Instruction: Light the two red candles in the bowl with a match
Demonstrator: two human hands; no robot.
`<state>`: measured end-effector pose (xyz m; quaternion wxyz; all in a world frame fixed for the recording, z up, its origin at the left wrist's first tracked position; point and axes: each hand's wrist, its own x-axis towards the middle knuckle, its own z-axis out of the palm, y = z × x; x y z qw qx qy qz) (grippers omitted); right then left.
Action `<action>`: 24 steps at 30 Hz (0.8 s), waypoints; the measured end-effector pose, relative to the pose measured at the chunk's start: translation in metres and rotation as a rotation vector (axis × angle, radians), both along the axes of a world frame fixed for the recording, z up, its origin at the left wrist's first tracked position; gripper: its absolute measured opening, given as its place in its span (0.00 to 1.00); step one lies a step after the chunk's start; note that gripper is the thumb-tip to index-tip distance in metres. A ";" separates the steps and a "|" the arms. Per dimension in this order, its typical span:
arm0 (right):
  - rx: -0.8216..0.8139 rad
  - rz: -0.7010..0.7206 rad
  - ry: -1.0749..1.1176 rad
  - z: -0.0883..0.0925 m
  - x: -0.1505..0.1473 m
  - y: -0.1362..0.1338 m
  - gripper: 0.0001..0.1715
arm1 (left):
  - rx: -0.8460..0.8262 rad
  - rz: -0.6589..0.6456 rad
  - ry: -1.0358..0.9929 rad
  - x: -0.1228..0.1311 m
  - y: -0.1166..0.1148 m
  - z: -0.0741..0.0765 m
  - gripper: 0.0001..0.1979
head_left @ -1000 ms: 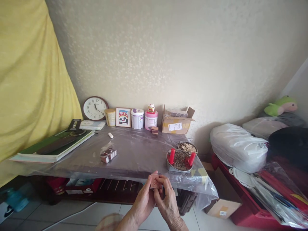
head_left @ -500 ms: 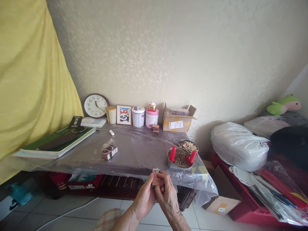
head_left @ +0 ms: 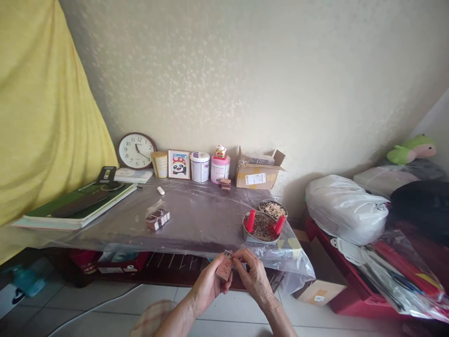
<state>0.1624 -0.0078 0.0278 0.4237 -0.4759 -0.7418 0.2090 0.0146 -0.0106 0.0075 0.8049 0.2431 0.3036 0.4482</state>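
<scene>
My left hand (head_left: 207, 283) is closed round a small reddish matchbox (head_left: 225, 267), held in front of the table's near edge. The box's tray sticks out a little at the top. My right hand (head_left: 255, 277) pinches at that open top end with thumb and fingertips; what it holds there is too small to make out. Just beyond my hands, a metal tray (head_left: 247, 233) on the table holds two red candles (head_left: 250, 220) standing in dark grit. Behind it sits a round dish of matchsticks (head_left: 272, 208).
The table (head_left: 196, 224) is covered in clear plastic sheet. A bundle of matchboxes (head_left: 157, 218) lies left of centre, books (head_left: 73, 210) at far left. A clock (head_left: 136, 150), tins, a picture and a cardboard box (head_left: 257, 174) line the wall. Bags and a red bench (head_left: 351, 290) stand at right.
The matchbox tray has been pushed out at the top and the box tilted. My right hand has shifted from the box's side to its open end. The view has dipped slightly.
</scene>
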 end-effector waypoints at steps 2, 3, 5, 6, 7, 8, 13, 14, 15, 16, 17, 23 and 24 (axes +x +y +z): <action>-0.028 -0.001 -0.058 -0.004 0.001 0.001 0.09 | 0.018 -0.027 0.052 0.000 0.000 -0.003 0.17; -0.041 0.000 -0.088 -0.005 0.002 0.001 0.09 | 0.028 -0.038 0.073 -0.001 -0.001 -0.004 0.17; -0.063 0.004 -0.149 -0.005 0.003 0.001 0.09 | 0.048 -0.061 0.109 -0.002 -0.002 -0.005 0.17; -0.070 0.007 -0.180 -0.005 0.004 0.000 0.09 | 0.056 -0.073 0.123 -0.003 -0.002 -0.005 0.16; -0.078 0.012 -0.211 -0.003 0.005 0.000 0.09 | 0.060 -0.087 0.136 -0.004 -0.003 -0.005 0.16; -0.086 0.020 -0.239 -0.002 0.006 -0.001 0.10 | 0.061 -0.101 0.148 -0.005 -0.004 -0.004 0.16; -0.086 0.045 -0.334 0.005 0.008 -0.005 0.11 | 0.057 -0.172 0.199 -0.008 -0.006 -0.001 0.17; -0.082 0.034 -0.340 0.005 0.007 -0.006 0.10 | 0.060 -0.180 0.207 -0.008 -0.006 0.000 0.17; -0.081 0.021 -0.342 0.005 0.007 -0.006 0.10 | 0.065 -0.187 0.215 -0.007 -0.006 0.001 0.17; -0.082 0.009 -0.339 0.005 0.006 -0.006 0.10 | 0.071 -0.190 0.224 -0.007 -0.007 0.001 0.17; -0.084 0.001 -0.332 0.004 0.006 -0.007 0.10 | 0.079 -0.190 0.234 -0.007 -0.007 0.002 0.17; -0.090 -0.014 -0.303 0.003 0.005 -0.006 0.08 | 0.120 -0.154 0.275 -0.006 -0.008 0.002 0.16; -0.091 -0.020 -0.298 0.003 0.006 -0.006 0.08 | 0.122 -0.147 0.273 -0.006 -0.007 0.001 0.18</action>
